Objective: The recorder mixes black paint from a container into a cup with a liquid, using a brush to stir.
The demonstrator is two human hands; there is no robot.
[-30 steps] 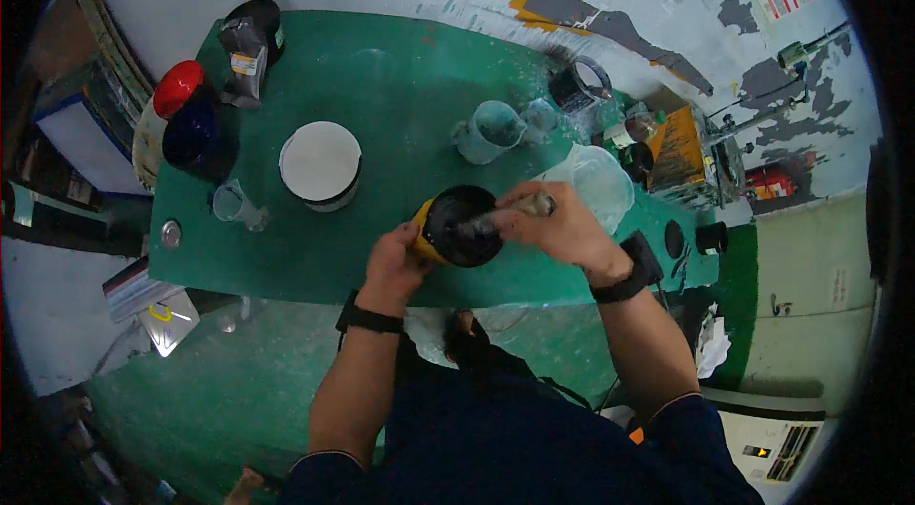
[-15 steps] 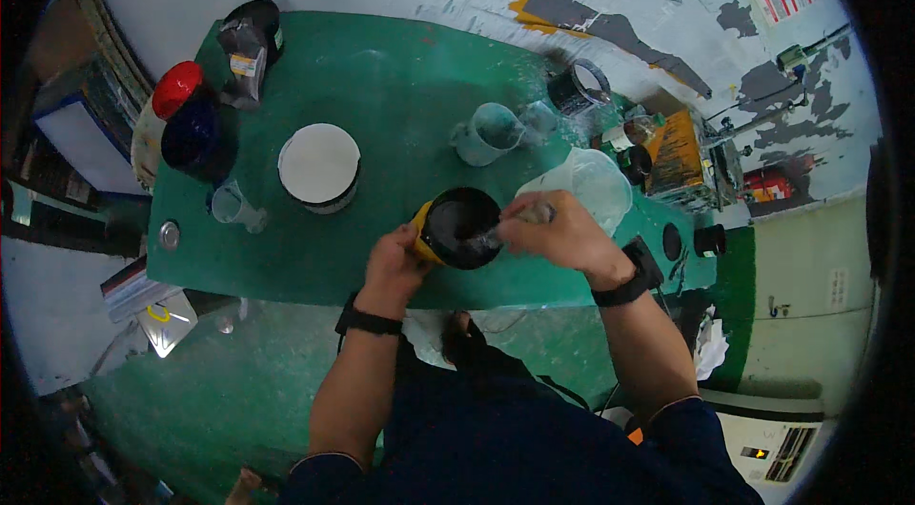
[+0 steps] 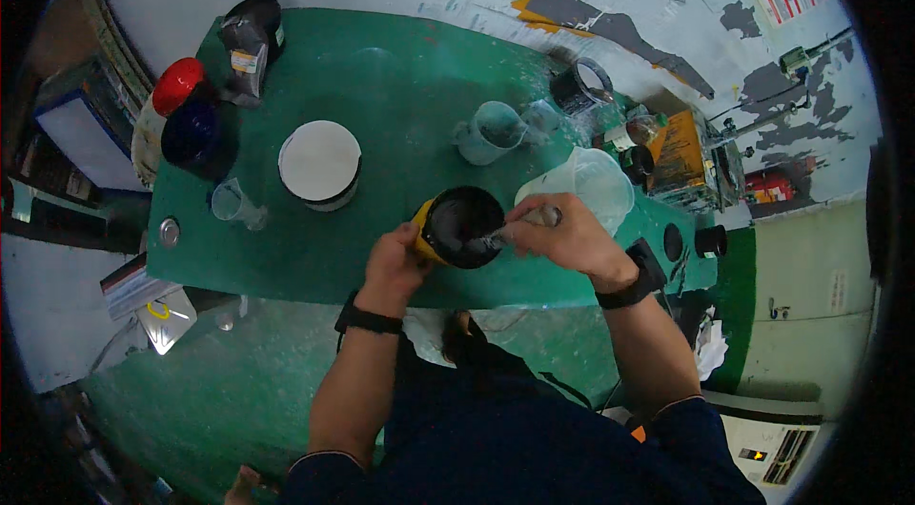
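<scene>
A round tub (image 3: 422, 234), yellow outside and black inside, is gripped by my left hand (image 3: 395, 262), whose fingers wrap its left side. Dark grey, thick-looking material lies in the tub, which tips a little toward the right. My right hand (image 3: 564, 231) is closed around the handle of a smeared spatula-like tool (image 3: 545, 216). The tool's working end is inside the tub at its right wall, and its exact shape is hard to make out. Just behind my right hand stands a large translucent bucket (image 3: 596, 183), partly covered by that hand.
On the green table (image 3: 315, 267) are a white-topped tub (image 3: 319, 162), a clear cup (image 3: 229, 202), a smeared measuring jug (image 3: 491, 135) and a dark can (image 3: 577, 89). Red (image 3: 178, 86) and dark blue (image 3: 195, 141) containers stand at the left edge. A stained orange box (image 3: 681, 157) sits at right.
My right hand and the tool have shifted slightly to the right. The tub, held in my left hand, has turned or moved a little the same way.
</scene>
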